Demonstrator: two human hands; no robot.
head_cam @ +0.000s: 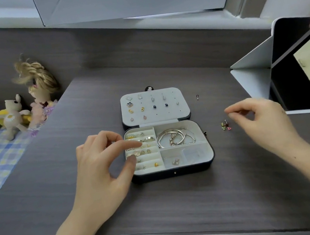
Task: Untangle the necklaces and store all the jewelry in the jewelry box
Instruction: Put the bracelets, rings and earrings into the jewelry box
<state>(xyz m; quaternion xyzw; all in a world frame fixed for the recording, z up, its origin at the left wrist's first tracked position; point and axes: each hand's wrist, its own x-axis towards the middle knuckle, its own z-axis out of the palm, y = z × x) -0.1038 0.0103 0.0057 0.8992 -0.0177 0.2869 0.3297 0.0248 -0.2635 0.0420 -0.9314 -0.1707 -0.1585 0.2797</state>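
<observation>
The open jewelry box (179, 171) sat mid-counter (185, 204). Its pale padded tray was partly hidden by the left hand (101, 167), whose fingers (128, 144) were spread apart over the ring rolls. The right hand (261, 118) had its fingers pinched together, and anything between them was too small to tell. Tiny coloured earrings (224, 125) lay just beside it on the woodgrain.

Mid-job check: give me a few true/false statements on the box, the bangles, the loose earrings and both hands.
The jewelry box lies open. True.
The bangles sit in its upper right compartment. True.
The small coloured earrings are inside the box. False: they lie on the desk, right of the box.
The right hand grips a bangle. False: it hovers over the desk beside those earrings, fingertips pinched together.
The left hand reaches its index finger over the ring rows. True.
</observation>
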